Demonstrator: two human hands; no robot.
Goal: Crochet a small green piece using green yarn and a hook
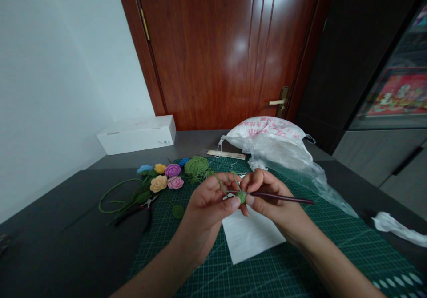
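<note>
My left hand (208,204) pinches a small green crochet piece (241,197) between thumb and fingers, with green yarn looped over its fingers. The yarn runs back to a green yarn ball (196,166) on the mat. My right hand (267,195) is closed round a dark crochet hook (287,198), whose tip meets the green piece. Both hands hover above a white sheet of paper (248,238) on the green cutting mat (300,249).
Several crocheted flowers (165,177) with green stems lie at the mat's left, beside small pliers (147,204). A white plastic bag (273,142) and a ruler (226,154) lie behind. A white box (138,133) stands by the wall, before a wooden door (220,44). Crumpled white plastic (396,227) lies far right.
</note>
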